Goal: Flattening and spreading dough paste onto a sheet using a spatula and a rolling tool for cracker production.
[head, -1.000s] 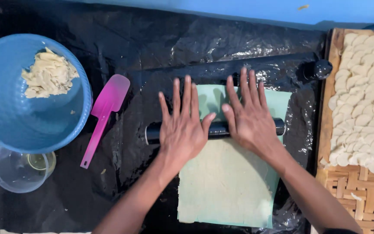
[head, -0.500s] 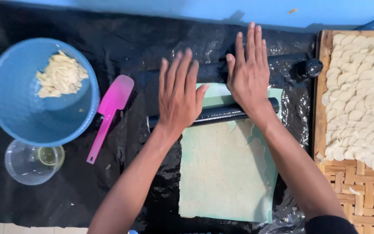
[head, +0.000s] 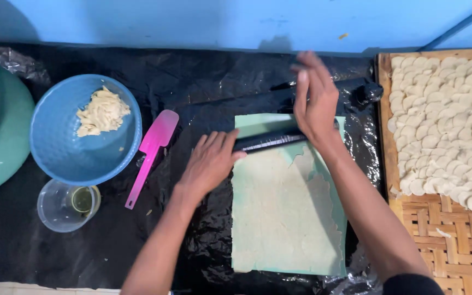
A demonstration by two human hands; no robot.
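Observation:
A thin sheet of pale dough (head: 285,213) lies on a light green mat (head: 252,123) over black plastic sheeting (head: 83,251). A black rolling pin (head: 266,141) lies across the far end of the dough. My left hand (head: 208,164) rests on the left end of the pin with the fingers curled against it. My right hand (head: 315,101) is raised at the pin's right end, fingers straight and blurred with motion, its heel close to the pin.
A blue bowl (head: 55,147) with a lump of dough (head: 102,112) stands at the left, a pink spatula (head: 151,153) beside it and a clear cup (head: 66,205) in front. A woven bamboo tray (head: 438,235) with several round dough discs (head: 449,125) sits at the right.
Both hands rolled the pin away along the dough. My left hand has now slid to the pin's left end and my right hand has lifted off at the right end.

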